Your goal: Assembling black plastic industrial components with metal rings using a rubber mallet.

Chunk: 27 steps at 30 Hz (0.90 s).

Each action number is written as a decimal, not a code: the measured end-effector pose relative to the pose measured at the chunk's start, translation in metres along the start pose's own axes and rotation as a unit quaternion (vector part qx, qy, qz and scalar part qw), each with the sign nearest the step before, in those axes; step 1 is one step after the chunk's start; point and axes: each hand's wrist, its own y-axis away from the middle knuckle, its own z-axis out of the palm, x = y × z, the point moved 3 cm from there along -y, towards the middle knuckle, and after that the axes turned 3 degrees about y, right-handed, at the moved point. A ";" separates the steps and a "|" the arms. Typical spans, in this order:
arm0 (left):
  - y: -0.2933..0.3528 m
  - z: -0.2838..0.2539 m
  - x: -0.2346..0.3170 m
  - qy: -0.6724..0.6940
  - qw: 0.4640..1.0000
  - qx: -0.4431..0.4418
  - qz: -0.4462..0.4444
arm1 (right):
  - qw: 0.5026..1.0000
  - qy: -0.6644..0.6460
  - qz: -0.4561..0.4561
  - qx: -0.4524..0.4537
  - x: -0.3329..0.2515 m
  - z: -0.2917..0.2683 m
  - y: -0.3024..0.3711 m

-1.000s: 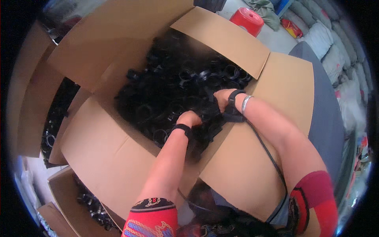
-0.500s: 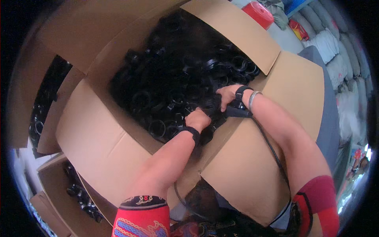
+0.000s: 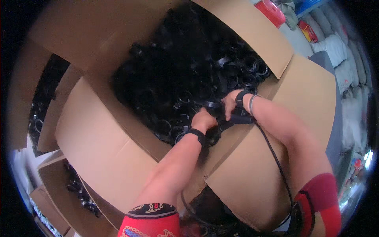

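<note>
A large cardboard box [image 3: 94, 118] is filled with black plastic ring-shaped parts [image 3: 162, 128]. Over its near side, my left hand [image 3: 203, 120] is closed low among the parts; what its fingers grip is hidden. A black ring [image 3: 213, 104] shows just beyond its fingertips. To the right, my right hand [image 3: 233, 103] bends down with its fingers curled onto a dark, handle-shaped tool [image 3: 241, 119], partly covered by the hand. From the tool's end a black cable [image 3: 276, 158] runs down toward me. Both wrists wear black bands, the right one also a silver bangle.
Wide box flaps [image 3: 304, 79] fold outward around the opening. Another open box [image 3: 59, 185] with dark parts stands at lower left, and more black parts [image 3: 49, 98] show beyond the left flap. Stacked pale sacks [image 3: 335, 55] and a red roll [image 3: 270, 12] sit at upper right.
Both hands and the box contents sit slightly farther right and lower in view. A black ring now shows more plainly between my hands. The tool and cable stay beside my right hand.
</note>
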 end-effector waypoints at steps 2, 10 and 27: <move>-0.003 0.007 -0.012 0.020 0.999 0.018 0.026 | 1.000 0.011 0.007 0.024 -0.002 0.002 -0.016; -0.004 0.012 -0.002 0.033 0.998 -0.030 -0.037 | 0.987 -0.004 -0.052 0.151 -0.013 -0.001 0.021; -0.035 0.035 -0.009 0.175 0.973 -0.136 0.059 | 0.985 -0.068 -0.015 0.160 -0.004 0.019 0.002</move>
